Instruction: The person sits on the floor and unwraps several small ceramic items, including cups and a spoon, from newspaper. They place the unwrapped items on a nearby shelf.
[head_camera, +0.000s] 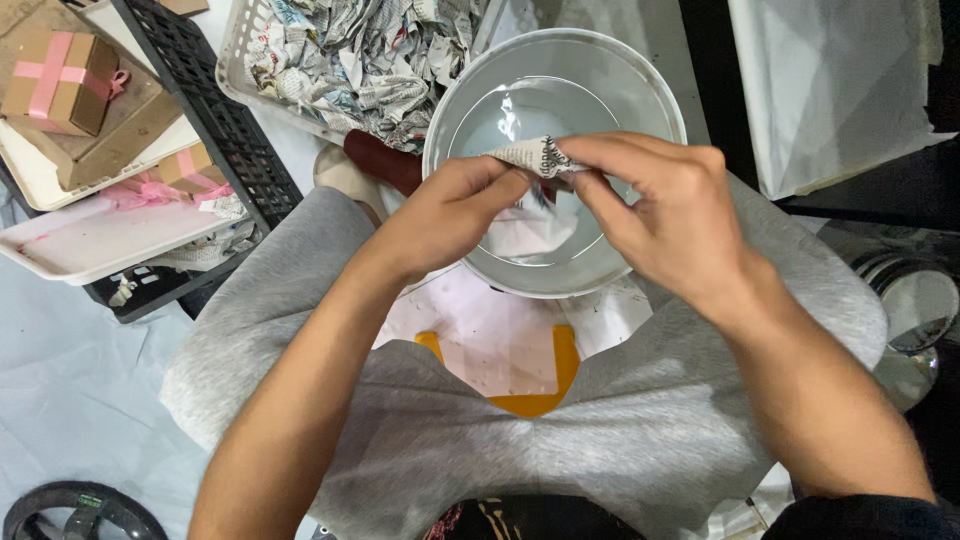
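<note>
Grey-trousered knees (640, 440) below, both hands (450, 215) (665, 215) pinch a newspaper scrap (530, 155) over a bowl (650, 90).

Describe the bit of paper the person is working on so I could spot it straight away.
Find the big white bowl between the person's grey-clad knees. Above its middle the left hand and right hand meet, pinching a small folded scrap of newspaper. Unlike the crumpled newspaper heaped in the white basket behind, it is one piece held in the fingers.

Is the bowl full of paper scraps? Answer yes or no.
No: the bowl holds clear water and one soaked piece, while both hands pinch a newspaper scrap above it.
</note>
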